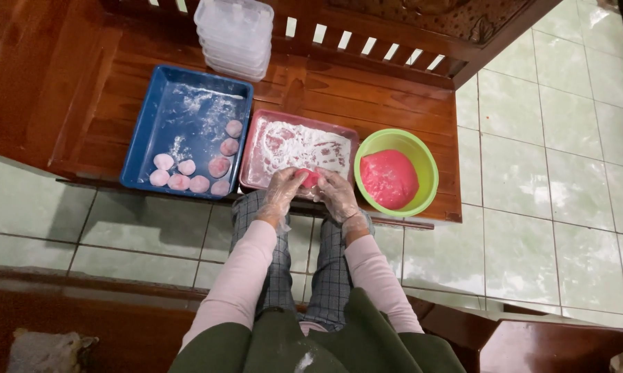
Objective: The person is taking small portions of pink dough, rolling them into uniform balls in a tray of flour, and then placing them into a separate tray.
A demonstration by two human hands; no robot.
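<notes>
Your left hand (pixel 282 190) & right hand (pixel 336 195), both in clear plastic gloves, have fingers curled shut around a small pink dough piece (pixel 311 177), held between them over the front edge of the red floured tray (pixel 298 145). That tray sits approx. mid counter (pixel 367 90) at the front edge. The blue tray (pixel 180 114) w/ pink balls (pixel 187 179) is just left of it, the green bowl (pixel 422 159) w/ pink dough (pixel 389 178) near the right front corner.
</notes>
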